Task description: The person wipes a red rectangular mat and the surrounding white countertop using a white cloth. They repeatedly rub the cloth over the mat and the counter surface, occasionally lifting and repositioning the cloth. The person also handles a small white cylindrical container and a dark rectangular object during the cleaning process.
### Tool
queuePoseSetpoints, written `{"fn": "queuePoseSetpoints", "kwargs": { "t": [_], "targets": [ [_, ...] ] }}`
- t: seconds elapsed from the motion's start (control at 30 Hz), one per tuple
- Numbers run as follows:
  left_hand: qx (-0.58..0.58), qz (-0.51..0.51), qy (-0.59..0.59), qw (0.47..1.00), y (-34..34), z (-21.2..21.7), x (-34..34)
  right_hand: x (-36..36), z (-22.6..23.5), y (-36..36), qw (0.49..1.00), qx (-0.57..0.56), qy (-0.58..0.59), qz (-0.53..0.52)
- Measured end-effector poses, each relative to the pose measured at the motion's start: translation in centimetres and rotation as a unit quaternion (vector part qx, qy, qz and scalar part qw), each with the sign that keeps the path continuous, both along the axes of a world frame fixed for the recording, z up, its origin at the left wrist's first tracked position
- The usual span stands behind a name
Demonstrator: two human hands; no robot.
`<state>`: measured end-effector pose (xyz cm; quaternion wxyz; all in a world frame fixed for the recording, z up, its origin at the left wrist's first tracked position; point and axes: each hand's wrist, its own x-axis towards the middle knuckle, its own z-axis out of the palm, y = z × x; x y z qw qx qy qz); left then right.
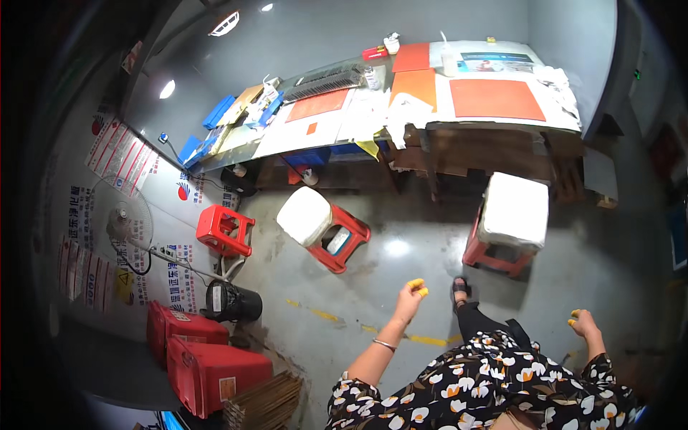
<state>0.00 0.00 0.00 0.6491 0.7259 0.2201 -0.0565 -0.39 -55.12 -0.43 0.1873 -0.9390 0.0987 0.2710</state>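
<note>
My left hand hangs in the air over the grey floor, with yellow covers on its fingertips. Its fingers are loosely bent with the tips a little apart, and no object shows in them. Off to the right, my right hand is held out from my body, also with yellow-covered fingertips. These stand apart, and I see nothing held there. Neither hand touches anything. Ahead of them stand two red plastic stools with white padded tops: the left stool and the right stool.
A long workbench against the far wall bears orange mats, papers, bottles and blue boxes. To the left are a small red stool, a standing fan, a black bucket, red bins and stacked cardboard.
</note>
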Motion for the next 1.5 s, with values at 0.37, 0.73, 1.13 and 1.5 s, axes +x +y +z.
{"fn": "queuePoseSetpoints", "kwargs": {
  "t": [0.37,0.73,1.13,1.5],
  "targets": [
    [0.348,0.131,-0.157,0.915,27.2,10.6,26.5,40.5,-0.2,28.5,0.975,0.113,-0.029,0.190],
    [0.585,-0.151,-0.086,0.792,60.6,14.3,54.7,46.5,-2.0,42.9,0.994,0.071,-0.084,0.015],
    [0.567,-0.373,-0.065,0.732,64.9,13.3,67.5,50.8,5.0,59.9,0.989,0.129,0.079,0.008],
    [0.572,-0.358,-0.052,0.736,64.8,11.8,67.8,49.6,3.2,61.2,0.992,0.107,0.060,0.016]
  ]
}}
